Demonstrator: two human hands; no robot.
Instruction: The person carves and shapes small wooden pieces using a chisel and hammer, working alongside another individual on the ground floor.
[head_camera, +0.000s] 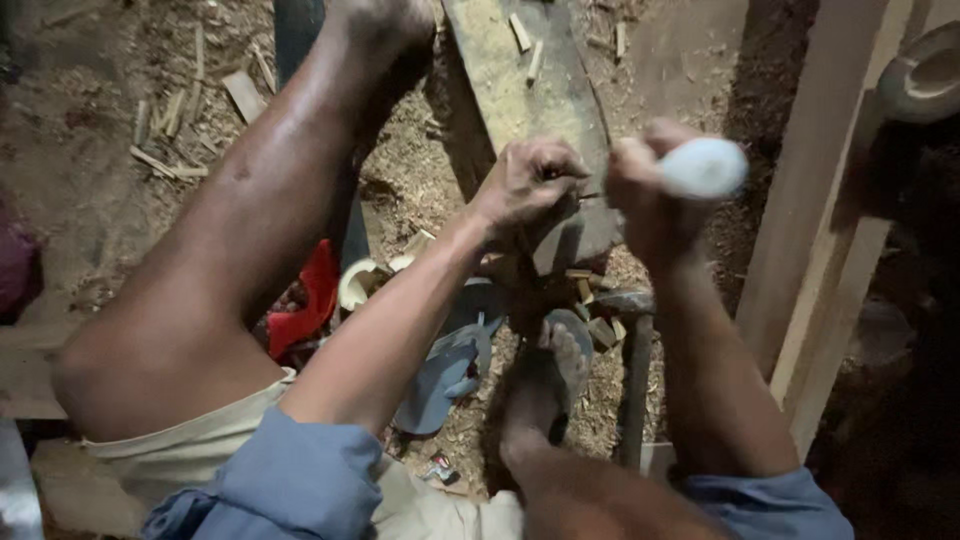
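1. Blue sleeves (290, 480) sit closest to the lens, rolled up on both forearms, with pale shorts (190, 445) just above them on the left.
2. Left hand (528, 185) is curled into a tight fist, fingers closed around something thin and dark. Looks like a small tool (583, 196), but only a sliver pokes out toward the other hand, so I can't tell what it is.
3. Right hand (650, 195) is wrapped firmly around a pale rounded wooden piece (703, 167), smooth and whitish, its blunt end sticking out to the right of the fist.
4. Both hands are just beside each other, almost touching, held up over the end of a long wooden plank (530, 100) that runs away across the ground.
5. Bare left leg (230, 250) stretches out to the upper middle; the right foot (548, 370) rests on a blue-grey flip-flop (450, 370) under the hands.
6. Wood chips and sawdust (400, 180) cover the dirt all around, with a few small offcuts lying on the plank.
7. Red cloth (305, 305) is bunched beside the left knee, and a hammer (633, 350) lies by the right shin.
8. Pale timber boards (830, 230) lean along the right edge.
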